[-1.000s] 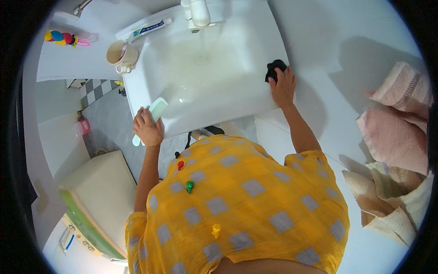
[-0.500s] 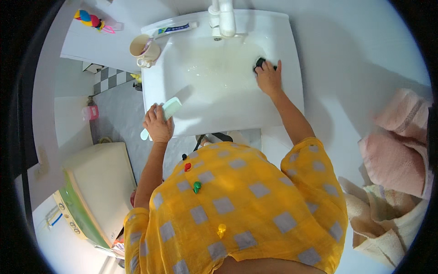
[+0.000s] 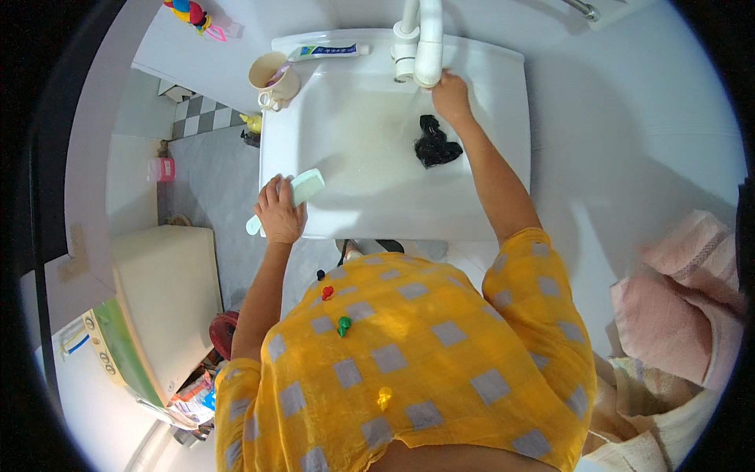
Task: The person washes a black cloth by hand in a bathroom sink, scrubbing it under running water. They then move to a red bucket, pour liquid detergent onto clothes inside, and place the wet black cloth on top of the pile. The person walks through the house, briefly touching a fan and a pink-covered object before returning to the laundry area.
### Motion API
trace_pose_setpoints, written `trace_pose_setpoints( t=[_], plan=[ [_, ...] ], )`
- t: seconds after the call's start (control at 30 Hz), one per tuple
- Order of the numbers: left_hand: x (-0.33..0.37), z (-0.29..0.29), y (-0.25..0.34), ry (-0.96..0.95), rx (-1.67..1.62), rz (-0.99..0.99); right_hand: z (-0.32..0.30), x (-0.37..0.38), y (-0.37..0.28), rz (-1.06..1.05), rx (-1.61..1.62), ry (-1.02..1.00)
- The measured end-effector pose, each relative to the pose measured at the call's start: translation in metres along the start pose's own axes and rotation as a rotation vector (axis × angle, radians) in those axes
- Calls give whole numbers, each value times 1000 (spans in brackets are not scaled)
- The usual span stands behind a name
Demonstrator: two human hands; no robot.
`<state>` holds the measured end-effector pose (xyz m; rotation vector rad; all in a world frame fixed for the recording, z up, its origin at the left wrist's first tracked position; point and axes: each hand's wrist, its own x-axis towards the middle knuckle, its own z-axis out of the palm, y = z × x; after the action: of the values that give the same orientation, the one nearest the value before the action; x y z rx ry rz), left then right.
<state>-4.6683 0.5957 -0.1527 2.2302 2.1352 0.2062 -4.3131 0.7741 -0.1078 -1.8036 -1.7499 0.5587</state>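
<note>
My left hand (image 3: 278, 211) is closed over the handle of a pale green brush (image 3: 307, 186) at the front left corner of the white sink (image 3: 377, 224). The brush head points toward the basin, and the handle's end sticks out past the rim. My right hand (image 3: 451, 96) is at the mouth of the white faucet (image 3: 429, 59). Its fingertips are partly hidden behind the spout, so their grip is unclear. A crumpled, wet black cloth (image 3: 437, 144) lies in the cloudy water, just left of my right forearm and apart from both hands.
A cream mug (image 3: 274, 79) and a toothpaste tube (image 3: 330, 51) stand and lie on the sink's back left rim. A cream and green washing machine (image 3: 161, 295) is at the lower left. Pink towels (image 3: 668, 307) hang at the right.
My right hand has let go of the black cloth and moved up to the faucet spout. The cloth now lies spread in the basin. My left hand stays on the brush.
</note>
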Motion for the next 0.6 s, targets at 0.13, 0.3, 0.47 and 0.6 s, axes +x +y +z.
trace_pose_setpoints(
  t=[0.13, 0.3, 0.47, 0.6],
  plan=[
    [2, -1, 1, 17, -13, 9, 4, -4, 12, -38, 134, 52],
    [5, -1, 4, 30, 7, 1, 53, -61, 63, 257, -305, -466],
    [7, -1, 4, 3, -4, -5, 92, -103, 69, -214, -756, -530],
    [9, -2, 5, 13, 13, 15, 53, -52, 99, 357, 41, -279]
  ],
)
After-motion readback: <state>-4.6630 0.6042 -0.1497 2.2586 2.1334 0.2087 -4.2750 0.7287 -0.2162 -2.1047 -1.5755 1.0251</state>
